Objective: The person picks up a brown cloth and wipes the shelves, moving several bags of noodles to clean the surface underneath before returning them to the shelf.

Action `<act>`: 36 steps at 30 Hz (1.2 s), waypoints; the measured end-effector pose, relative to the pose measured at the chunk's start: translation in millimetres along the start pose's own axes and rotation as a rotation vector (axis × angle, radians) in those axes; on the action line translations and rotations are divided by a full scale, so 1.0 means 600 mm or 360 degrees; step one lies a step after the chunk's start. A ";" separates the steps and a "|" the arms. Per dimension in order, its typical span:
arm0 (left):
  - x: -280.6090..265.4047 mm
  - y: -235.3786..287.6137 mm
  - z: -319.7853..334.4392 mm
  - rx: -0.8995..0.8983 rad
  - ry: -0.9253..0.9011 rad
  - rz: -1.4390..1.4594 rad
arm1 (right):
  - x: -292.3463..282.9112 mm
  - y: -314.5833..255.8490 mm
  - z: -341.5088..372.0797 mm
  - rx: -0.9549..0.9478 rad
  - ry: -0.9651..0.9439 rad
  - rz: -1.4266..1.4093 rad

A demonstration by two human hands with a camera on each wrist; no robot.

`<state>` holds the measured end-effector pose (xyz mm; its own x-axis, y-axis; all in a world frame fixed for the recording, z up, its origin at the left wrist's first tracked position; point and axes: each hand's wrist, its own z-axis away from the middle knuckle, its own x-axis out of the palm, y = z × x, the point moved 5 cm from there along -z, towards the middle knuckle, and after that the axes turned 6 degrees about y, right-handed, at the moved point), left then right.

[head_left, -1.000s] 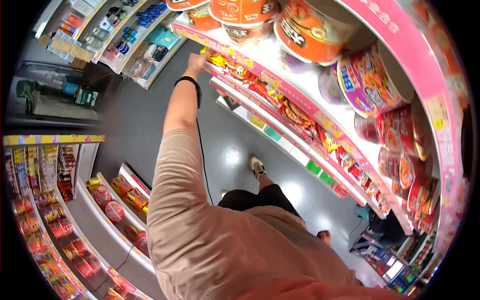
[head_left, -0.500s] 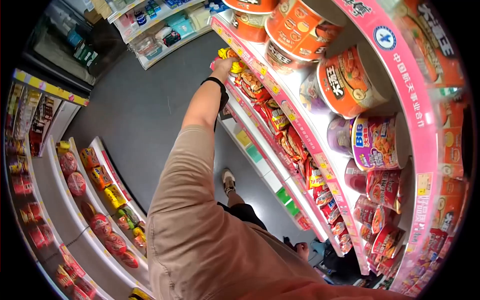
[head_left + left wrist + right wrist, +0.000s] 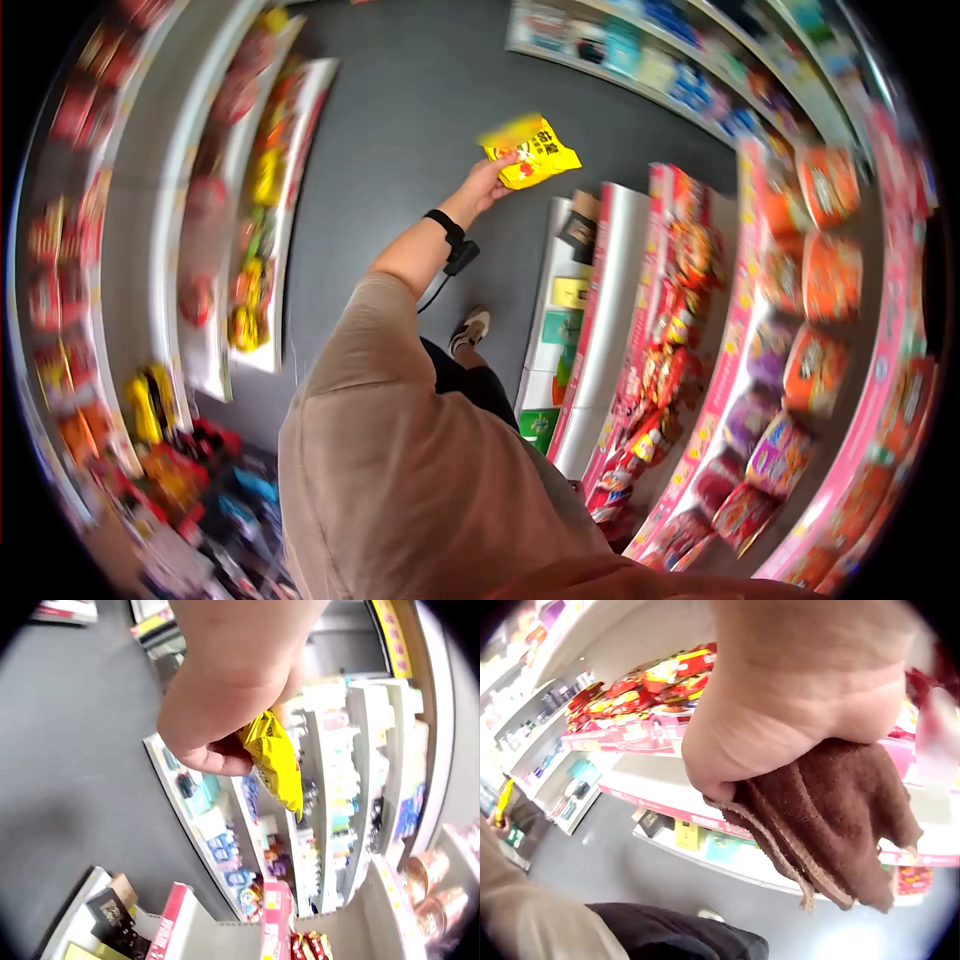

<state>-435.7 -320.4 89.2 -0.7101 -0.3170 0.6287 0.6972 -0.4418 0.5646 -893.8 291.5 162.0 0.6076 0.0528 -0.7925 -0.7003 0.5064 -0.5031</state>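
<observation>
My left hand (image 3: 485, 187) reaches out over the floor and grips a crinkly yellow noodle packet (image 3: 548, 160) by its near edge. In the left wrist view, fingers and thumb curl onto one end of the packet (image 3: 277, 765), and the rest of it sticks out past them. My right hand (image 3: 787, 712) holds a bunched brown cloth (image 3: 840, 817), which hangs below the fingers in the right wrist view. That hand is out of sight in the head view.
On the right, pink-edged shelves carry red packets (image 3: 680, 330) and large noodle tubs (image 3: 815, 370). Along the left side runs a white shelf unit (image 3: 215, 340) with more packets. Grey floor (image 3: 400, 100) lies between, and another stocked shelf (image 3: 620, 55) stands at the back.
My left hand has come away from the right-hand shelf with the yellow packet and now holds it over the aisle. The head view has turned, so the shelves appear shifted.
</observation>
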 end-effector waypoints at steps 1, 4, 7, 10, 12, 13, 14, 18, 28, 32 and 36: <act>-0.072 0.023 0.028 0.0053 0.0074 0.0070 | 0.008 -0.021 -0.040 0.0658 -0.0086 -0.0459; -0.323 0.061 0.127 0.0163 0.0303 0.0215 | 0.019 -0.105 -0.136 0.0471 -0.0246 -0.0298; -0.511 0.116 0.286 0.0474 0.0506 0.0465 | 0.072 -0.134 -0.254 0.0068 -0.0439 -0.0053; -0.756 0.087 0.385 0.0405 0.1034 0.0558 | 0.139 -0.242 -0.317 -0.0240 -0.0673 0.0096; -0.928 0.012 0.437 0.0387 0.1235 0.0716 | 0.190 -0.322 -0.333 -0.0310 -0.0740 0.0392; -0.998 -0.027 0.467 0.0396 0.1336 0.0809 | 0.221 -0.387 -0.326 -0.0355 -0.0741 0.0632; -1.059 -0.058 0.499 0.0409 0.1428 0.0899 | 0.257 -0.420 -0.326 -0.0384 -0.0801 0.0577; -1.277 -0.150 0.605 0.0510 0.1772 0.1213 | 0.390 -0.494 -0.319 -0.0474 -0.0942 0.0591; -1.543 -0.195 0.708 0.1157 0.1755 0.1627 | 0.508 -0.496 -0.268 -0.0777 -0.1008 0.1355; -1.599 -0.188 0.721 0.1361 0.1829 0.1613 | 0.486 -0.445 -0.292 -0.0651 -0.0939 0.1632; -1.620 -0.176 0.736 0.1490 0.2083 0.1567 | 0.462 -0.362 -0.347 -0.0397 -0.1082 0.1600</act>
<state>224.2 405.0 -345.3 0.6203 -0.6909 0.3714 0.3486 0.6670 0.6585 -651.6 16.9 -20.4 -0.2219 0.7966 -0.5623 -0.9749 -0.1913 0.1137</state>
